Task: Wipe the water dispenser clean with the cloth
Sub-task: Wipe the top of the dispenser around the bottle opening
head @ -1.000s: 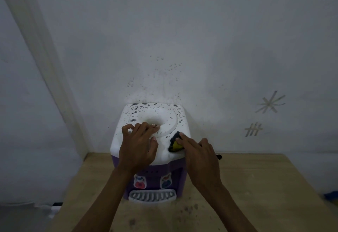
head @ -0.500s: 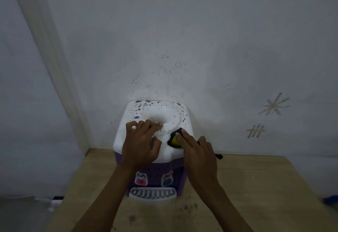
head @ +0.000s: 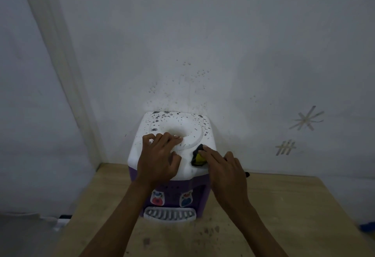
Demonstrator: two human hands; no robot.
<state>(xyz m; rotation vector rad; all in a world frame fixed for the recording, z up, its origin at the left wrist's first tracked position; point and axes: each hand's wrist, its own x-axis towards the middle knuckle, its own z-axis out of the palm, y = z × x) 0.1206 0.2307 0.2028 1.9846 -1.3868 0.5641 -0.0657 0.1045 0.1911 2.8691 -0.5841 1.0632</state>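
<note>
A small water dispenser (head: 182, 122) with a white top and purple body stands on a wooden table against the wall. Dark specks cover the rear of its top and the ring around the centre hollow. My left hand (head: 158, 155) rests on the top's front left, fingers reaching to the ring's edge. My right hand (head: 225, 167) presses a dark and yellow cloth (head: 198, 157) onto the top's front right corner with straight fingers. Most of the cloth is hidden under the hand.
The wooden table (head: 284, 216) carries dark smudges in front of the dispenser. The white wall (head: 223, 53) behind is speckled just above the dispenser and has tape marks at the right. A small black object (head: 247, 174) pokes out behind my right hand. A blue item (head: 367, 227) lies at the far right edge.
The view has shifted slightly. My right hand and the cloth stay at the front right corner with small movement; my left hand keeps its place on the top.
</note>
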